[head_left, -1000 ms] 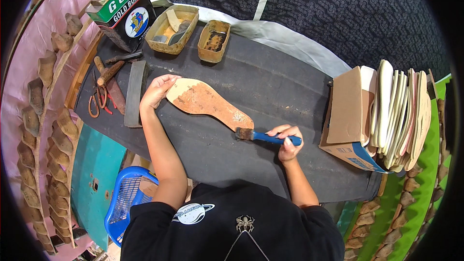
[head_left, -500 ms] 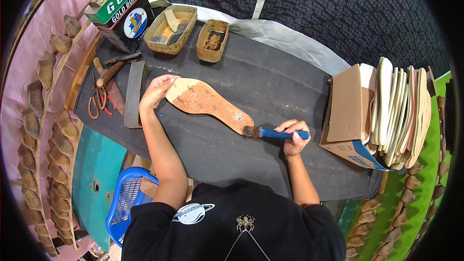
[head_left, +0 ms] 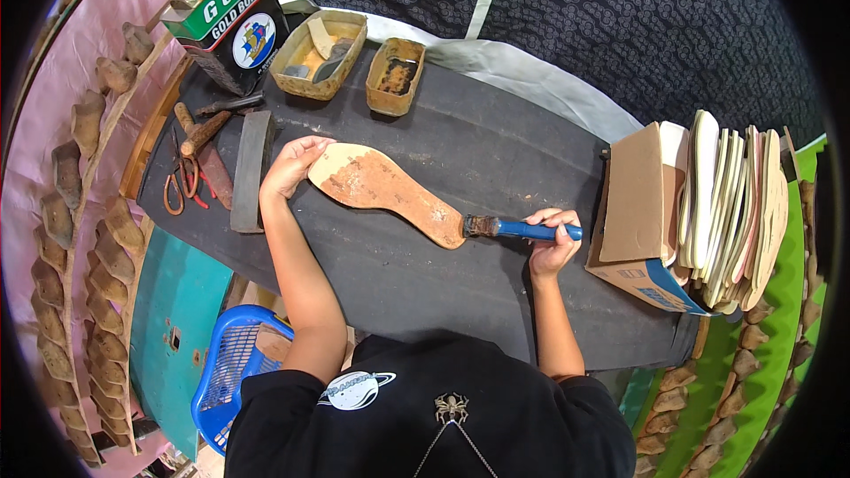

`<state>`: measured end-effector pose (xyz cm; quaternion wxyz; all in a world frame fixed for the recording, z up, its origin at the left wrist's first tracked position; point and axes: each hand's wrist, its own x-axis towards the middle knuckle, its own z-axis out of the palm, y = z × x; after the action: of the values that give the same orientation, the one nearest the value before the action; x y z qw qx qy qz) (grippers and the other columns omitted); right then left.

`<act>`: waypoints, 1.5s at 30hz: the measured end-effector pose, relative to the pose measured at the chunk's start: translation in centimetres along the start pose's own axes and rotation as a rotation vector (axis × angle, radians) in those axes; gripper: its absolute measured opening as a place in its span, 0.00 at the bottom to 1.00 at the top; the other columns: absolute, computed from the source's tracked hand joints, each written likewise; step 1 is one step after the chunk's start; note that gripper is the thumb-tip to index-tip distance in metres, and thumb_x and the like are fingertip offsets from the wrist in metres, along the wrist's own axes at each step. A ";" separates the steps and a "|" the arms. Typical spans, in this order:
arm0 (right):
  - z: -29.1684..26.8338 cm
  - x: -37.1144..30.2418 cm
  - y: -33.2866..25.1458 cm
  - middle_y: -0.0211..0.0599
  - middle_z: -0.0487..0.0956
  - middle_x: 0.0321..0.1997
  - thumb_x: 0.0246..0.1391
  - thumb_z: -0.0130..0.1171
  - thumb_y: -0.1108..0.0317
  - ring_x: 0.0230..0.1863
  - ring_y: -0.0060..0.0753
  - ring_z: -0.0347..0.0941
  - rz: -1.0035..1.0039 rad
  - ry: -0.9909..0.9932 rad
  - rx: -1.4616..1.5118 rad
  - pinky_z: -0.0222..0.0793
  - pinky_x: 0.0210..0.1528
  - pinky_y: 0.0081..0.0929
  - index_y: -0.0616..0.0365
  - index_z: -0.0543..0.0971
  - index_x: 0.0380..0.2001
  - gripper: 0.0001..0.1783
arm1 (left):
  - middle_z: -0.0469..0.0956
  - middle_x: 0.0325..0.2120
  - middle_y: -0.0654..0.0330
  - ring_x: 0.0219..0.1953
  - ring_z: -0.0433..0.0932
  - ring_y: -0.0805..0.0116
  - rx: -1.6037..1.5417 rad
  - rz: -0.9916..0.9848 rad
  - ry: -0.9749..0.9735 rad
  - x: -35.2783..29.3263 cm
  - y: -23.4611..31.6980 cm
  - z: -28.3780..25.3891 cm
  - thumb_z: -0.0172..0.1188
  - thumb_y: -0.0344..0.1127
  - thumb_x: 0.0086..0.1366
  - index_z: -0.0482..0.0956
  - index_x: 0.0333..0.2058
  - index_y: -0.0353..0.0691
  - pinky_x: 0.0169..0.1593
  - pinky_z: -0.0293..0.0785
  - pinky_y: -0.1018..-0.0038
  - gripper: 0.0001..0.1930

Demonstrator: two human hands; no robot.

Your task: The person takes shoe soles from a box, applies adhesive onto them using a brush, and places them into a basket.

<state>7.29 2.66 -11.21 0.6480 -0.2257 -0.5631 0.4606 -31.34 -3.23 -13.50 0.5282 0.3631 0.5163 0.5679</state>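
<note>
My left hand (head_left: 292, 166) pinches the wide toe end of a shoe insole (head_left: 390, 190). The insole slants down to the right over the dark table; a brownish coating covers most of it, and the toe end is pale and bare. My right hand (head_left: 553, 239) is wrapped round the blue handle of a brush (head_left: 522, 228). The brush's dark, crusted bristles touch or nearly touch the narrow heel end of the insole.
Behind stand a glue can (head_left: 232, 26), a tub with scraps (head_left: 319, 55) and a smaller stained tub (head_left: 394, 77). A dark block (head_left: 251, 173), scissors (head_left: 183, 179) and a hammer (head_left: 205, 131) lie left. A cardboard box (head_left: 630, 199) packed with soles stands right; a blue basket (head_left: 232, 372) sits below.
The brush in my right hand has shifted slightly right, toward the tip of the heel end. My left hand still holds the insole at the toe, nearly unmoved.
</note>
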 end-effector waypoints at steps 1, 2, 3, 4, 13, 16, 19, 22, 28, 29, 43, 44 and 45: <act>-0.1 0.2 0.1 0.47 0.71 0.22 0.47 0.43 0.62 0.21 0.33 0.68 0.059 0.013 0.053 0.68 0.25 0.24 0.60 0.63 0.23 0.12 | 0.75 0.31 0.61 0.32 0.74 0.77 -0.006 -0.004 -0.001 0.0 0.2 0.1 0.51 0.36 0.59 0.72 0.37 0.32 0.38 0.69 0.82 0.13; 0.0 0.4 0.2 0.47 0.71 0.23 0.49 0.42 0.62 0.22 0.33 0.69 0.118 0.024 0.106 0.68 0.26 0.23 0.60 0.64 0.24 0.11 | 0.75 0.31 0.61 0.32 0.74 0.77 -0.001 -0.009 0.000 0.0 0.2 0.1 0.51 0.36 0.59 0.72 0.37 0.32 0.38 0.69 0.82 0.13; 0.9 1.0 0.1 0.47 0.71 0.23 0.49 0.42 0.62 0.22 0.33 0.69 0.113 0.022 0.113 0.68 0.26 0.23 0.60 0.64 0.24 0.11 | 0.75 0.31 0.61 0.32 0.74 0.77 0.004 -0.002 0.003 0.1 0.0 0.1 0.51 0.36 0.59 0.72 0.37 0.32 0.38 0.69 0.82 0.13; 2.4 1.9 -0.2 0.48 0.72 0.27 0.51 0.41 0.62 0.23 0.33 0.69 0.157 0.048 0.138 0.69 0.26 0.23 0.61 0.64 0.27 0.11 | 0.75 0.31 0.61 0.32 0.74 0.77 -0.001 -0.001 0.003 0.0 0.0 0.0 0.50 0.36 0.59 0.72 0.37 0.32 0.38 0.69 0.82 0.13; 11.3 8.9 5.0 0.45 0.70 0.43 0.56 0.42 0.65 0.35 0.29 0.72 0.095 -0.123 0.194 0.70 0.37 0.21 0.62 0.63 0.37 0.11 | 0.74 0.34 0.61 0.35 0.73 0.76 -0.080 0.023 -0.004 -0.3 0.3 0.1 0.49 0.35 0.59 0.70 0.41 0.33 0.39 0.69 0.81 0.14; 13.6 9.6 6.7 0.44 0.71 0.43 0.56 0.43 0.66 0.34 0.25 0.71 0.076 -0.204 0.077 0.69 0.38 0.20 0.62 0.64 0.37 0.11 | 0.74 0.34 0.62 0.35 0.73 0.77 -0.101 0.049 -0.008 -0.5 0.3 0.0 0.49 0.34 0.59 0.70 0.42 0.34 0.39 0.70 0.82 0.14; 15.3 10.0 7.5 0.41 0.71 0.42 0.54 0.46 0.69 0.33 0.21 0.71 0.102 -0.277 -0.021 0.68 0.36 0.17 0.63 0.66 0.37 0.10 | 0.73 0.35 0.62 0.36 0.73 0.76 -0.124 0.068 0.006 -0.6 0.5 0.2 0.50 0.34 0.59 0.69 0.42 0.34 0.39 0.70 0.82 0.14; 16.2 10.2 7.6 0.37 0.73 0.39 0.53 0.48 0.69 0.31 0.19 0.70 0.109 -0.273 -0.073 0.67 0.35 0.15 0.63 0.68 0.35 0.09 | 0.73 0.35 0.62 0.35 0.73 0.77 -0.134 0.074 0.010 -0.6 0.7 0.4 0.50 0.34 0.59 0.69 0.42 0.34 0.38 0.70 0.82 0.14; 16.6 10.7 8.4 0.32 0.74 0.32 0.52 0.50 0.68 0.30 0.17 0.70 0.098 -0.286 -0.167 0.67 0.33 0.14 0.63 0.69 0.35 0.10 | 0.74 0.33 0.64 0.34 0.74 0.79 -0.146 0.058 -0.001 -0.5 0.8 0.5 0.49 0.34 0.59 0.69 0.43 0.36 0.36 0.72 0.83 0.13; 16.6 10.8 8.6 0.31 0.73 0.31 0.51 0.51 0.68 0.29 0.17 0.70 0.112 -0.295 -0.221 0.67 0.33 0.14 0.63 0.69 0.35 0.10 | 0.74 0.33 0.64 0.34 0.74 0.79 -0.145 0.060 0.000 -0.5 0.8 0.5 0.49 0.34 0.59 0.69 0.43 0.36 0.36 0.72 0.83 0.13; 15.6 9.5 7.0 0.41 0.60 0.50 0.50 0.52 0.69 0.35 0.20 0.63 0.111 -0.288 -0.031 0.65 0.33 0.16 0.61 0.52 0.53 0.30 | 0.73 0.33 0.64 0.32 0.73 0.80 -0.158 0.051 -0.021 -0.9 1.1 0.4 0.50 0.34 0.59 0.67 0.44 0.37 0.33 0.72 0.84 0.15; 15.2 9.1 6.5 0.41 0.61 0.49 0.49 0.53 0.68 0.36 0.21 0.63 0.121 -0.265 -0.092 0.65 0.35 0.18 0.61 0.52 0.53 0.30 | 0.73 0.33 0.64 0.32 0.73 0.80 -0.158 0.050 -0.019 -0.9 1.1 0.4 0.50 0.34 0.59 0.67 0.44 0.37 0.33 0.72 0.84 0.15; 14.6 8.6 5.9 0.41 0.61 0.48 0.49 0.53 0.67 0.37 0.22 0.62 0.129 -0.244 -0.151 0.65 0.36 0.20 0.61 0.52 0.53 0.31 | 0.73 0.33 0.65 0.32 0.73 0.80 -0.152 0.056 -0.019 -0.9 1.2 0.4 0.50 0.34 0.59 0.68 0.43 0.37 0.33 0.72 0.84 0.14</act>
<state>-8.91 9.43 -7.64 0.5248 -0.2518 -0.6550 0.4817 -31.03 -3.92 -12.13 0.5431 0.3413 0.4563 0.6167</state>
